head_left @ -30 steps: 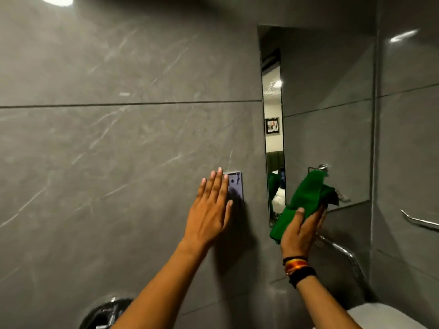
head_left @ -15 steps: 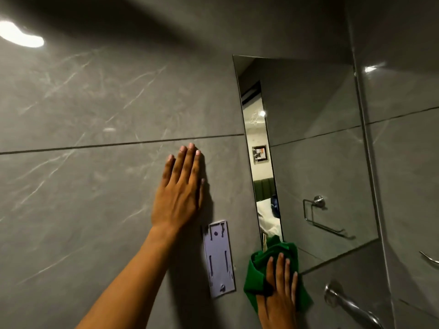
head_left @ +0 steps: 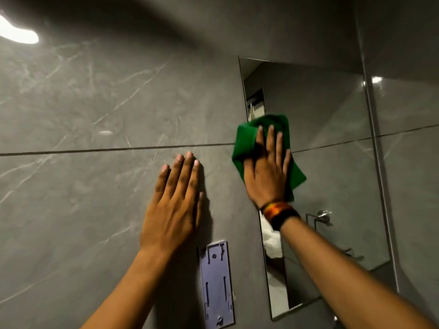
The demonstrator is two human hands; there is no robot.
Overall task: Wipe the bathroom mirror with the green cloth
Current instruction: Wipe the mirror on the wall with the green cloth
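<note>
The mirror [head_left: 327, 129] hangs on the grey tiled wall at the right, seen at a steep angle. My right hand [head_left: 267, 172] presses the green cloth [head_left: 248, 143] flat against the mirror's left edge, about halfway up. The cloth spreads out above and beside the fingers and laps a little onto the wall. My left hand [head_left: 174, 207] lies flat on the wall to the left of the mirror, fingers together, holding nothing. A coloured band sits on my right wrist.
A pale lilac plastic mounting plate [head_left: 216, 284] is fixed to the wall below my left hand. The mirror reflects a chrome holder [head_left: 322, 216]. A side wall [head_left: 408, 162] meets the mirror's right edge. A lamp's glare [head_left: 17, 33] shows at top left.
My right hand has slid the cloth up from the mirror's bottom left corner to mid-height. My left hand stays flat on the wall. The view has tilted upward.
</note>
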